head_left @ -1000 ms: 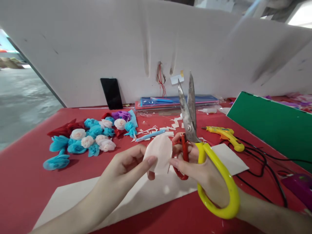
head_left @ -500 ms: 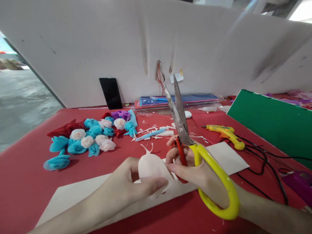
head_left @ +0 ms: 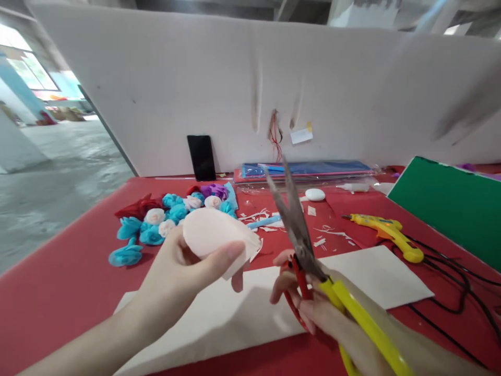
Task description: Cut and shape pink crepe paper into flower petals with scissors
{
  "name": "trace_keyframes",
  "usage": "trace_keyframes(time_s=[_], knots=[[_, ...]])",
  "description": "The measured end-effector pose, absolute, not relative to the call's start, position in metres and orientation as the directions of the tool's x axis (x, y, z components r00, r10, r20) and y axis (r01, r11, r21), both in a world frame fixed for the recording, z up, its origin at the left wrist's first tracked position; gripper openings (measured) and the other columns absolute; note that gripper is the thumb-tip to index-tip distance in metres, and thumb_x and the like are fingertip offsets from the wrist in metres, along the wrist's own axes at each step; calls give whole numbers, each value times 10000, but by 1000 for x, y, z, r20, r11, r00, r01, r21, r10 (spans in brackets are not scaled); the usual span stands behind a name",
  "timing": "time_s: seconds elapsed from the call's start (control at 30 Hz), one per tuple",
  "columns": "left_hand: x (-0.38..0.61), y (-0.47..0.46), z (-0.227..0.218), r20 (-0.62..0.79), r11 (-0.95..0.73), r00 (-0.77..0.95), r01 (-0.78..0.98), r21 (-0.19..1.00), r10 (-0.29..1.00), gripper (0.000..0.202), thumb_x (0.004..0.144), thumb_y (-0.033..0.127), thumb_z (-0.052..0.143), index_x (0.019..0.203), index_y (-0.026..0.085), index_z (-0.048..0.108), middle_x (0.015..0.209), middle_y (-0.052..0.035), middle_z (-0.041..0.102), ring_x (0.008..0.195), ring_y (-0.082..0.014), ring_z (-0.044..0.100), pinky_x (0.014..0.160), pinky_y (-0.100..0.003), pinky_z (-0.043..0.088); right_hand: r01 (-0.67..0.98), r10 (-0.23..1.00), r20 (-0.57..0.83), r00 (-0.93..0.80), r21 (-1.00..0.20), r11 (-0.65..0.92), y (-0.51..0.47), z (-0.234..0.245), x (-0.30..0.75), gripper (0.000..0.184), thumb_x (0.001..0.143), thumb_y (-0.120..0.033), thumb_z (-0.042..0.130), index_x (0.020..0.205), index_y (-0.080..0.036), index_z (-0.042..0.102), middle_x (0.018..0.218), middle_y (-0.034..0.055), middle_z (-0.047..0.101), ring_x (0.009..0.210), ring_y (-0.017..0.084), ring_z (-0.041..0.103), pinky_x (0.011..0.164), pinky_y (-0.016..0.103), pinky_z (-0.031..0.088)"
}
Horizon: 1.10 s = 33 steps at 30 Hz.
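Note:
My left hand [head_left: 195,266] pinches a rounded off-white piece of paper [head_left: 213,230] between thumb and fingers, its right end ragged with thin curling strips. To its right, my right hand [head_left: 309,297] grips scissors [head_left: 299,235] with a yellow handle. Their blades point up and are parted, away from the paper piece. A red loop [head_left: 299,284] also sits in my right fingers; whether it is the scissors' other handle I cannot tell. Beneath both hands lies a long off-white sheet [head_left: 242,318] on the red table [head_left: 50,313].
Blue, white, red and purple fabric-like flowers [head_left: 152,235] lie at left. Paper scraps [head_left: 270,228] are strewn behind my hands. A yellow glue gun [head_left: 387,235] with black cords and a green board [head_left: 450,209] are at right. A phone [head_left: 201,157] leans against the white partition [head_left: 176,78].
My left hand has moved left and up with the paper piece, turning it. My right hand with the scissors has drawn down and away from the paper. The view has shifted left.

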<state>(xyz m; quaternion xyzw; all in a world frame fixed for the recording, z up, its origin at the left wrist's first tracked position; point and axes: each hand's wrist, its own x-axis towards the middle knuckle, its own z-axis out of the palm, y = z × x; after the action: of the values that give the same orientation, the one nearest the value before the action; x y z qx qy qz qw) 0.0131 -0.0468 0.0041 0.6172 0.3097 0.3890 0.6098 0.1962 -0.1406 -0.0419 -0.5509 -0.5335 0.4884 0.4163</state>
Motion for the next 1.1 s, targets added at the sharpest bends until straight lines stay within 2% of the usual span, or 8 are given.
trace_keyframes(time_s=[0.17,0.3,0.4,0.47,0.6,0.73,0.87,1.1], knots=[[11,-46,3,141,-76,504,-147,986,852,133,741,286,612,651,188,593,500,41,610,469,-97,543,489,-171,438,258,969,-220,-116,-948,-185,-140,-36,185,191,834,-285,456,969,-199,561,721,28,602,684,153,565,635,266,425],[11,-48,2,138,-46,530,-183,982,836,145,775,262,560,654,186,588,560,23,640,578,-141,614,599,-216,498,398,957,-262,-123,-897,-194,-142,-26,176,236,745,-190,459,976,-218,497,730,25,625,611,152,549,568,263,417],[12,-50,1,129,-19,546,-202,979,828,140,796,247,555,674,192,596,569,40,645,552,-127,619,584,-205,506,418,961,-239,-142,-894,-161,-145,-25,175,184,710,-200,431,891,-217,464,762,38,626,572,150,540,510,256,407],[14,-51,0,134,-25,537,-206,978,833,133,804,232,562,680,203,597,565,55,647,542,-116,617,567,-187,503,441,962,-233,-144,-885,-148,-145,-27,175,146,698,-212,434,841,-217,462,752,42,624,622,167,563,549,266,429],[16,-52,-3,132,-53,521,-164,985,843,179,828,249,547,669,207,618,603,48,654,593,-127,628,590,-190,512,462,972,-219,-78,-873,-160,-146,-30,174,178,713,-247,445,882,-209,491,751,70,652,758,228,603,713,345,453],[17,-55,-4,134,-81,510,-125,989,850,183,830,268,552,676,204,626,633,39,651,620,-131,626,597,-189,509,447,973,-224,-59,-877,-175,-145,-31,170,204,719,-278,442,907,-211,485,730,60,644,710,225,605,715,364,446],[18,-56,-5,149,-92,507,-136,986,849,178,834,254,554,676,204,620,617,49,644,602,-110,616,581,-167,502,485,965,-259,-48,-850,-204,-145,-25,170,208,721,-288,432,905,-209,490,748,65,642,743,229,602,749,374,425],[18,-54,-7,141,-87,508,-129,988,850,142,822,253,570,694,209,614,625,51,630,631,-121,620,595,-183,511,529,956,-284,-69,-823,-207,-146,-20,172,224,732,-289,417,932,-217,486,748,67,636,705,214,579,595,299,410]])
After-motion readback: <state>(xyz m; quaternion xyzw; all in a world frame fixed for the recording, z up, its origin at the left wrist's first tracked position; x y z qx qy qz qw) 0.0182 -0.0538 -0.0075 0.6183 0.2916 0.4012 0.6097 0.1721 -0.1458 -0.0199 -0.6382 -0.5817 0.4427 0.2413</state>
